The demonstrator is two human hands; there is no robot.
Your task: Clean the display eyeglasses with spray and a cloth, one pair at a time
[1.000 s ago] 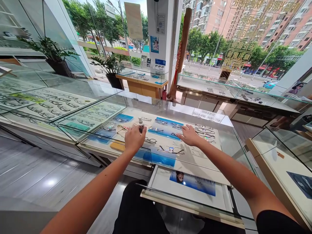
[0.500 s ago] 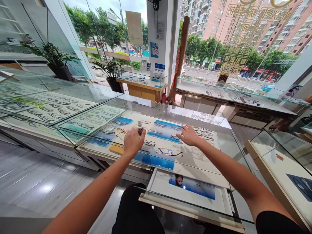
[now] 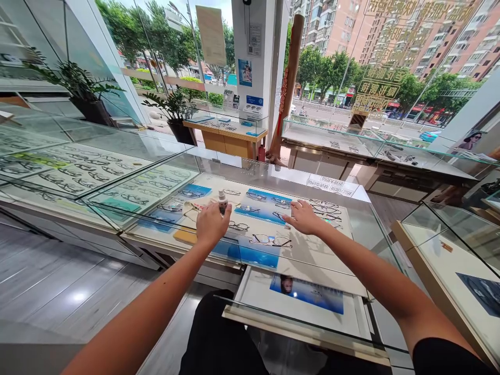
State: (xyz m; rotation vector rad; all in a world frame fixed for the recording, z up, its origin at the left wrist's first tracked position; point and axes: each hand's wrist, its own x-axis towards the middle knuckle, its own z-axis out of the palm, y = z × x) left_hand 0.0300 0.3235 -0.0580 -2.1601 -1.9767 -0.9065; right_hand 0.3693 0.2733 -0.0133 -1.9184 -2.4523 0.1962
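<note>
My left hand [image 3: 213, 221] is closed around a small spray bottle [image 3: 223, 200], whose clear cap and dark label show above the fingers. A cloth with red print [image 3: 194, 206] lies beside it, partly hidden. My right hand [image 3: 304, 217] has its thumb and bent fingers at a pair of eyeglasses [image 3: 277, 215] on the edge of a blue display card [image 3: 263, 214]; the hand hides the frame's right part. Closer to me, another pair of eyeglasses [image 3: 271, 240] lies with its lenses upright. Dark-rimmed eyeglasses [image 3: 238, 226] rest by my left wrist.
An open drawer [image 3: 253, 289] with a blue poster [image 3: 308, 294] sticks out before my legs. Glass edges [image 3: 383, 234] surround the display case. More eyeglasses [image 3: 324, 205] lie right of my hand. A tan case [image 3: 185, 236] sits at left, and another glass showcase [image 3: 429, 250] stands at right.
The view has shifted slightly. My left hand still holds the spray bottle, and my right hand stays at the same eyeglasses with little visible movement.
</note>
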